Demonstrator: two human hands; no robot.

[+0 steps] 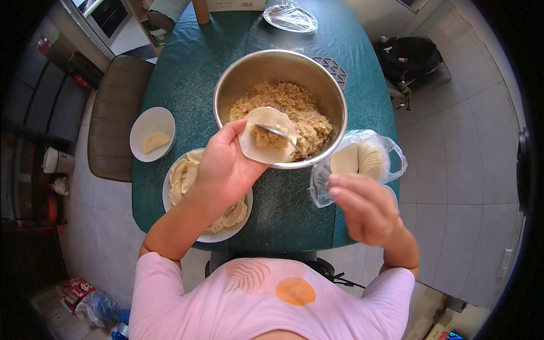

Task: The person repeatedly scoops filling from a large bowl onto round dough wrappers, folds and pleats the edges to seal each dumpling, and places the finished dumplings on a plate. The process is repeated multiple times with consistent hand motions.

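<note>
My left hand (225, 161) holds a round dumpling wrapper (250, 151) over the near rim of a large steel bowl (224, 85). A lump of filling (267, 140) rests on the wrapper, and a thin metal utensil, perhaps a spoon (273, 131), lies across it. Minced filling (283, 93) covers the bottom of the steel bowl. My right hand (367, 208) hovers at the right, fingers loosely extended and slightly blurred, with nothing visible in them. Just beyond it, a stack of round wrappers (369, 161) sits in a clear plastic bag (396, 161).
Folded dumplings (182, 175) fill a white bowl (215, 237) partly under my left forearm. A smaller white bowl (139, 136) holds one dumpling (155, 141). A wrapped plate (290, 18), a lattice trivet (331, 71) and a box stand farther back on the green table (187, 73).
</note>
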